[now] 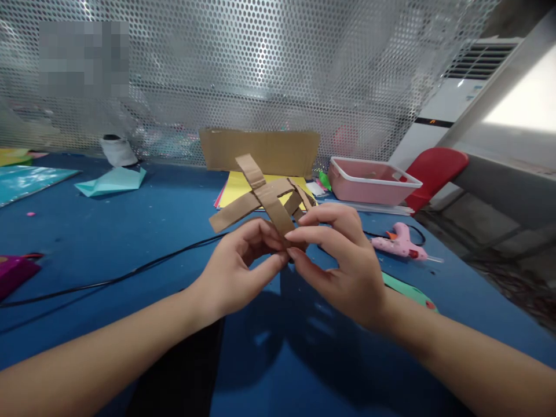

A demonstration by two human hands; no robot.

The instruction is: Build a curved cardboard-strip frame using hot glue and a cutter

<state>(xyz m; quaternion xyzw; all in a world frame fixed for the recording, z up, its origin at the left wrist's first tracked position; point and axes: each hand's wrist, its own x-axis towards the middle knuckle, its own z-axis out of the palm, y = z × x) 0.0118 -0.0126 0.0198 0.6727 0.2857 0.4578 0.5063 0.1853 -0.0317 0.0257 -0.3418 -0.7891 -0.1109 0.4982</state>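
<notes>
Woven cardboard strips [273, 207] are held up above the blue table, crossing over one another, with loose ends sticking out to the upper left and left. My left hand [243, 266] grips their lower edge between thumb and fingers. From the right, my right hand [341, 255] pinches the same lower part, its thumb and index finger close to the left thumb. The fingertips hide part of the bottom of the strips. Both hands cast shadows on the table underneath.
A pink glue gun [402, 242] and a green tool [408, 289] lie right. Behind stand a pink basket [369, 190], yellow paper [230, 188] and a cardboard sheet [260, 149]. A black cable [130, 275] crosses the blue table [165, 202]. Folded light-blue paper [113, 180] lies left.
</notes>
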